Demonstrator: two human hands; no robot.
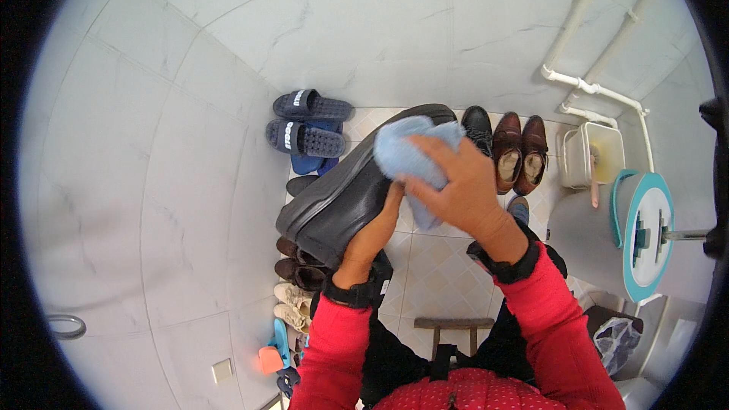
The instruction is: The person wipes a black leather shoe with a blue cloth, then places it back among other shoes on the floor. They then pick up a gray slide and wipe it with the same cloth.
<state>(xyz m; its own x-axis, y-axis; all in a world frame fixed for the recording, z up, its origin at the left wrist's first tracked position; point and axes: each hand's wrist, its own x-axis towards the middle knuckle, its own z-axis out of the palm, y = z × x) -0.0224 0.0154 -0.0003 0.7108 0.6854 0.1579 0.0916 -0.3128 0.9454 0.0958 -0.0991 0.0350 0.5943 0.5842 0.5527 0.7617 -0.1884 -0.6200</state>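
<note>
A large black leather shoe (336, 199) is held up before me, slanting from lower left to upper right. My left hand (373, 233) grips it from below; the fingers inside or behind the shoe are hidden. In my right hand (464, 188) is a light blue fluffy cloth (418, 151), pressed on the shoe's upper near its toe end. Right behind the held shoe, a black lace-up shoe (477, 128) stands on the floor by the wall. Beside that is a pair of dark red-brown leather shoes (507, 151).
Dark slippers (307, 139) lie at the left wall, with brown shoes (293, 267) and beige sneakers (291, 316) below. To the right stand a teal-rimmed mop bucket (629, 239) and a cream bin (603, 136) holding a brush. A small wooden stool (454, 323) is between my legs.
</note>
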